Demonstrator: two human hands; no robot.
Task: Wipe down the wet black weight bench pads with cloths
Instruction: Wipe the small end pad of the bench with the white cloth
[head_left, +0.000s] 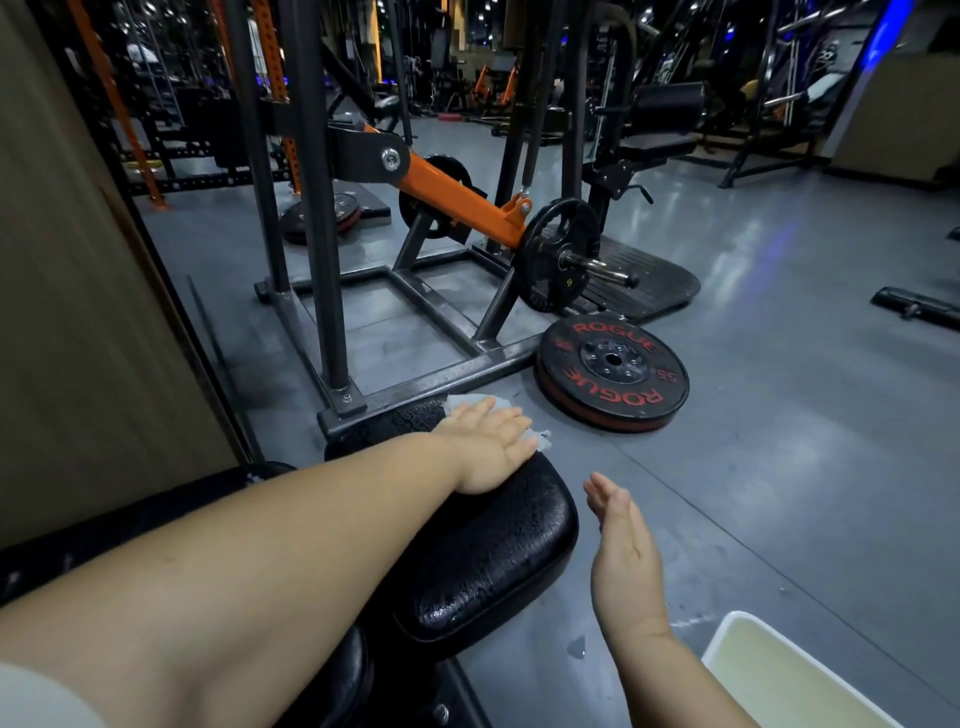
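Left forearm (260, 561): closest to my camera, reaching from bottom left out across the bench.
Left hand (488, 447): flat, fingers straight, pressing the white cloth (465, 401) onto the pad's far end.
Black pad (493, 561): beaded with water, under my left wrist.
Right hand (623, 540): fingers straight, loose, holding nothing, above the floor just right of the pad.
White tub (779, 686): bottom right, near my right forearm.
Red-lettered plate (613, 374): flat on the floor beyond the pad.

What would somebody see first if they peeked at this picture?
Probably the left hand in the middle, pressing a white cloth flat on the shiny wet black pad. Next, the black plate with red ROGUE letters lying on the grey floor just beyond, and the orange machine arm above it.
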